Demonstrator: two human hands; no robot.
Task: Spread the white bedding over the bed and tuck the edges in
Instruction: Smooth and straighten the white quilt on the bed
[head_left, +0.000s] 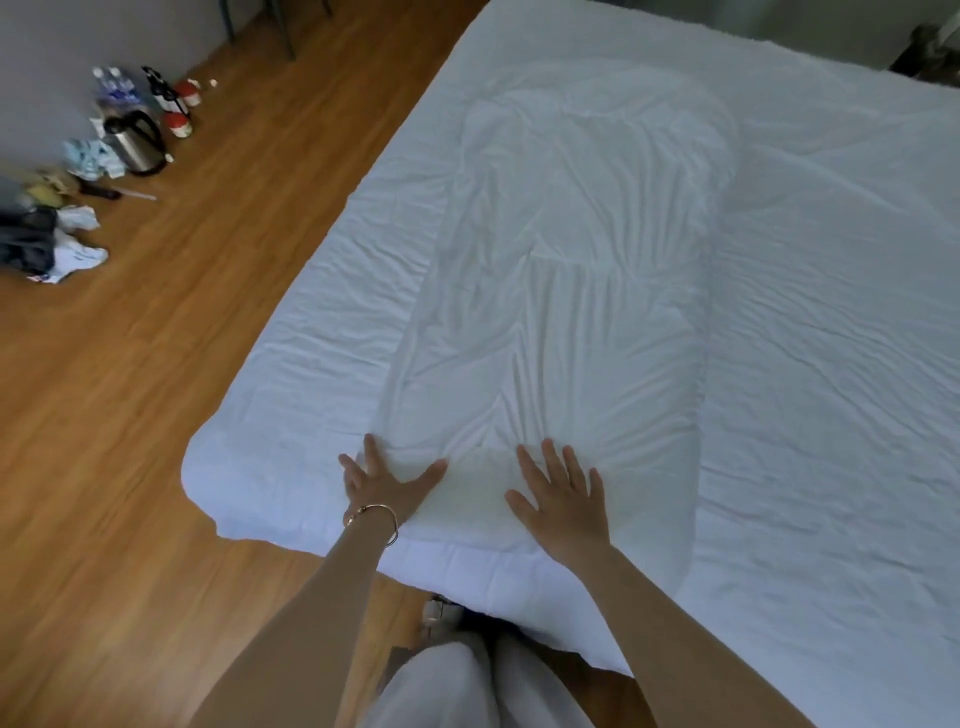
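Here, left hand (382, 480) and right hand (563, 491) flat on white bedding (571, 260) — grips wide, bed hidden beneath.

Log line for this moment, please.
hands: left, right flat on white bedding | bedding: spread, wrinkled | near edge untucked

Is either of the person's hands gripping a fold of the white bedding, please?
No, the left hand and the right hand both lie flat with fingers spread on the white bedding.

The bedding (597, 270) fills the frame's right and centre. Both hands, left hand (382, 486) and right hand (563, 499), press flat on its lower edge. A kettle (136, 139) and bottles (117, 85) sit upper left on the floor (156, 389).
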